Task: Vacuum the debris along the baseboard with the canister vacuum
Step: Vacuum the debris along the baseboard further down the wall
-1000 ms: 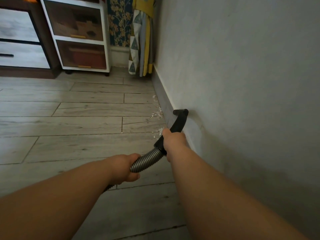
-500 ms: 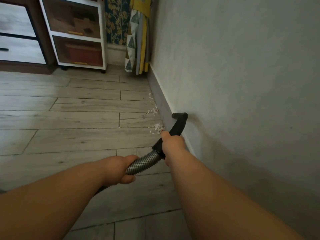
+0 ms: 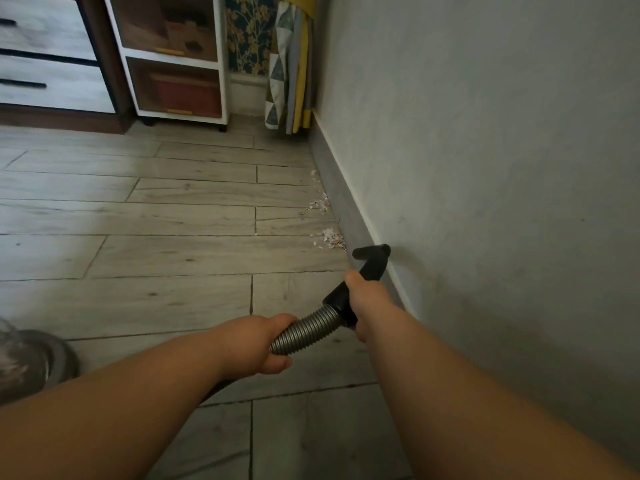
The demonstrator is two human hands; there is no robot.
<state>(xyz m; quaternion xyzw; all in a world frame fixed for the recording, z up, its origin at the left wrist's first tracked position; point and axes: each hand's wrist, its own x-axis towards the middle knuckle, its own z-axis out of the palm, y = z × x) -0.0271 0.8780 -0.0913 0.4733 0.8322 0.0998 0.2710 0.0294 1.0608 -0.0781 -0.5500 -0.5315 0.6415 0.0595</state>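
My right hand (image 3: 367, 299) grips the black handle of the vacuum (image 3: 372, 263), whose bent end points left just above the grey baseboard (image 3: 341, 202). My left hand (image 3: 258, 342) is closed around the ribbed silver hose (image 3: 304, 332) just behind the handle. Small white and reddish debris (image 3: 330, 239) lies on the floor against the baseboard, just beyond the handle's tip. A second patch of debris (image 3: 320, 202) lies farther along. The suction opening is hidden.
A grey wall (image 3: 485, 168) runs along the right. A white drawer unit (image 3: 173, 60) and a dark dresser (image 3: 52, 60) stand at the back left. Patterned fabric (image 3: 289, 67) hangs in the far corner. A blurred grey object (image 3: 31, 365) sits at the left edge on wood-look flooring.
The view has shifted back and left, so the debris now lies clear ahead of the handle tip. Both hands keep their grip. A grey object has entered at the left edge.
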